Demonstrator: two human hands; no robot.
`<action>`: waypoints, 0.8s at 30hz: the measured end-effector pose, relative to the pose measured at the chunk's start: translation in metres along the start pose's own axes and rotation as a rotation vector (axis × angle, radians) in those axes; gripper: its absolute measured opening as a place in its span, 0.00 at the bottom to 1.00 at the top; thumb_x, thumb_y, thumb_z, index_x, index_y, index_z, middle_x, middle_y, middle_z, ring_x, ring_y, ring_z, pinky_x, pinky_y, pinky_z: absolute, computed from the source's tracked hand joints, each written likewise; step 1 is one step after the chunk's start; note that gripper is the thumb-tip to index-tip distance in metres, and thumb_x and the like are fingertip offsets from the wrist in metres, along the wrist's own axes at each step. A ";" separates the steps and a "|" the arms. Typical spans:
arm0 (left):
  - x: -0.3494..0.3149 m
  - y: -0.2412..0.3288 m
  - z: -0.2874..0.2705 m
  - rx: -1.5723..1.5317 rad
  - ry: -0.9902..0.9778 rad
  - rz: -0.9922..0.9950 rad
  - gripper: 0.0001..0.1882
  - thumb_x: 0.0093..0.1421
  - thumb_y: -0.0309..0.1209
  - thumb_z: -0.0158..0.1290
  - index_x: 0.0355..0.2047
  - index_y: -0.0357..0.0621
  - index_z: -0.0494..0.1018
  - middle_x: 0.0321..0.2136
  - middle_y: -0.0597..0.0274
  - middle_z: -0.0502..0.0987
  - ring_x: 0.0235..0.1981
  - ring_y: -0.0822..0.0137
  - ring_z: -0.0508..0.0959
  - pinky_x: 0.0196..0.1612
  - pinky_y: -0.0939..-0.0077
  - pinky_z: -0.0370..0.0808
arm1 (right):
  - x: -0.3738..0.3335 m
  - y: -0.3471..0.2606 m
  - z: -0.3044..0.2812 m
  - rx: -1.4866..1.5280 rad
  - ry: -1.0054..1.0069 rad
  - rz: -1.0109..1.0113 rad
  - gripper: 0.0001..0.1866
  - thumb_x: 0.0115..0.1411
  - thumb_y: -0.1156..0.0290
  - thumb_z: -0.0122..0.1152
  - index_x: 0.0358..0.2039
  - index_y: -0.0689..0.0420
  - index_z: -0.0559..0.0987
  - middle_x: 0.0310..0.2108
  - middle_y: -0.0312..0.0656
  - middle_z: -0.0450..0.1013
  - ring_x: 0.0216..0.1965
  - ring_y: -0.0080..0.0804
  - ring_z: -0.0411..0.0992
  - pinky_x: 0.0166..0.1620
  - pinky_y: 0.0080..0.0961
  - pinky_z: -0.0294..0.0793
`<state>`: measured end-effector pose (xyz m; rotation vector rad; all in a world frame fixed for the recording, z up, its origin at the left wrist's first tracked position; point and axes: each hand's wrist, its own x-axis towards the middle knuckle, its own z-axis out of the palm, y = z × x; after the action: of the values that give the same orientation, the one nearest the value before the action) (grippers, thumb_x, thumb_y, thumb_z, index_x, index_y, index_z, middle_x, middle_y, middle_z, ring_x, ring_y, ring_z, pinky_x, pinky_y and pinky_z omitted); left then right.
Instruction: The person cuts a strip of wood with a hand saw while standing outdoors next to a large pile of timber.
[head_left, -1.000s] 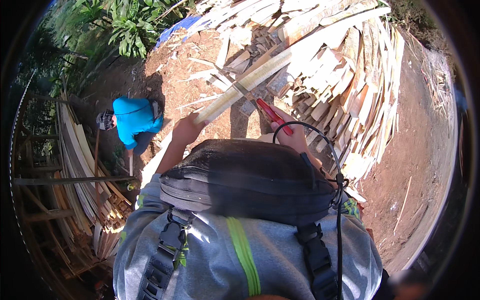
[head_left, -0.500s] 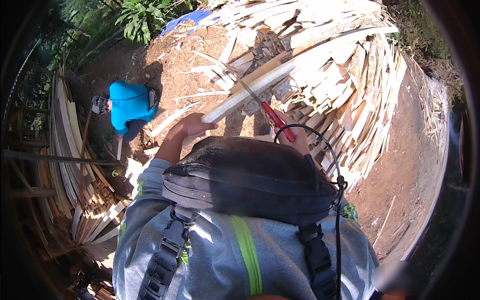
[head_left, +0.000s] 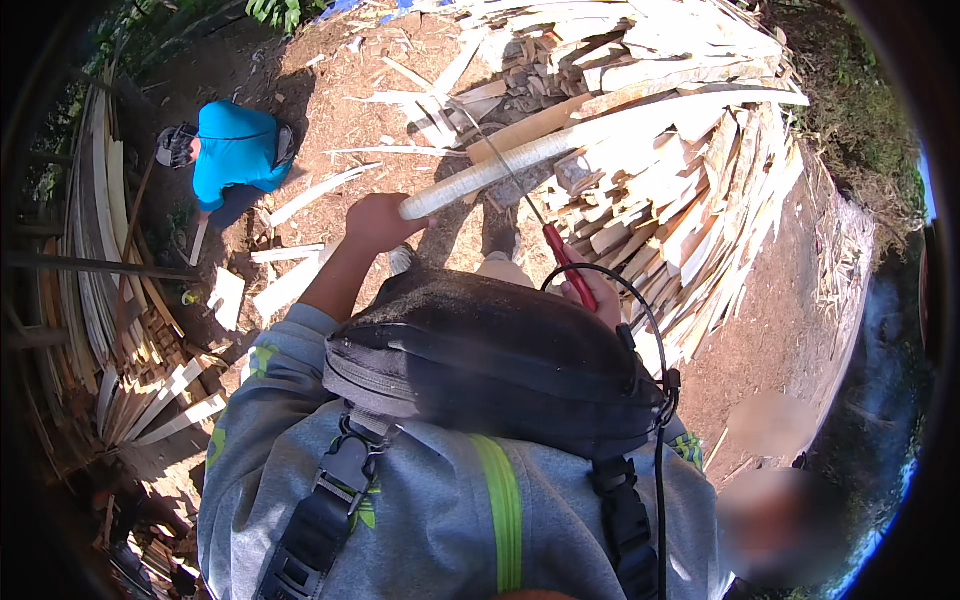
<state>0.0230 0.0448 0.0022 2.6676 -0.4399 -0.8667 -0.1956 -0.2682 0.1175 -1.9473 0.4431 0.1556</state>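
My left hand (head_left: 378, 222) is closed round the near end of a long pale wooden plank (head_left: 505, 166). The plank runs away to the far right, over a pile of cut wood. My right hand (head_left: 606, 296) grips the red handle (head_left: 570, 264) of a long thin-bladed hand tool. Its narrow blade (head_left: 515, 180) slants up and left across the plank. Seen nearly edge-on, the blade does not show whether it is a saw or a machete. Part of my right hand is hidden by the black bag (head_left: 480, 350) on my chest and its cable.
A large heap of split boards (head_left: 660, 215) fills the far right. At left, a person in a blue top (head_left: 236, 150) bends beside stacked long strips (head_left: 92, 250). Loose offcuts (head_left: 322, 190) lie on the brown ground. Blurred shapes show at lower right.
The view has shifted, so the person in blue now sits farther left and higher. The tool stands steeper in the picture, its handle lower. Both hands keep their hold.
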 end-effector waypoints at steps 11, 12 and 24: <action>0.026 -0.023 -0.001 -0.060 -0.032 0.088 0.42 0.63 0.72 0.56 0.50 0.42 0.83 0.33 0.46 0.86 0.39 0.51 0.88 0.44 0.52 0.83 | 0.028 0.015 0.030 0.037 0.164 -0.233 0.23 0.71 0.78 0.61 0.66 0.61 0.78 0.51 0.51 0.84 0.48 0.31 0.82 0.54 0.26 0.78; 0.031 -0.039 -0.005 -0.105 -0.052 0.093 0.44 0.63 0.74 0.55 0.49 0.39 0.83 0.32 0.44 0.85 0.38 0.50 0.88 0.44 0.51 0.83 | 0.041 0.010 0.041 0.057 0.102 -0.202 0.22 0.70 0.77 0.61 0.64 0.60 0.79 0.49 0.50 0.84 0.46 0.30 0.82 0.52 0.26 0.78; 0.012 0.001 0.007 0.041 -0.151 -0.087 0.37 0.65 0.68 0.55 0.56 0.48 0.80 0.48 0.49 0.87 0.52 0.47 0.85 0.56 0.50 0.79 | 0.012 0.035 0.006 0.210 0.051 -0.028 0.07 0.73 0.75 0.63 0.48 0.59 0.83 0.40 0.37 0.81 0.42 0.24 0.77 0.49 0.26 0.76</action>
<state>0.0282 0.0382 -0.0090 2.6857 -0.3822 -1.1021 -0.1971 -0.2775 0.0816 -1.7529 0.4472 0.0398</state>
